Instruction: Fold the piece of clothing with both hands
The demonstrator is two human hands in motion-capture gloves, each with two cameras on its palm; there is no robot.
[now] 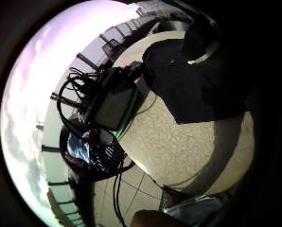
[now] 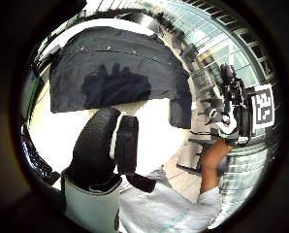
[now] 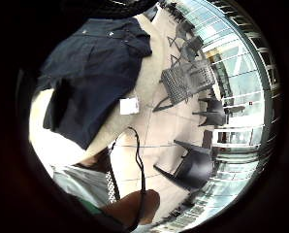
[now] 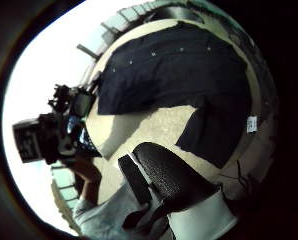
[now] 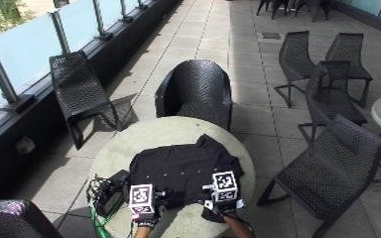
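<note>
Dark shirt lies flat — both hands' grip above it cannot be told.

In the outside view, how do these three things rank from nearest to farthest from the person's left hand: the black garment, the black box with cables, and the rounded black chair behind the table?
From the left hand:
1. The black garment, spread on the table just beyond the hand.
2. The black box with cables, at the table's left edge; nearly as close as the garment.
3. The rounded black chair, across the table, clearly farthest.
</note>
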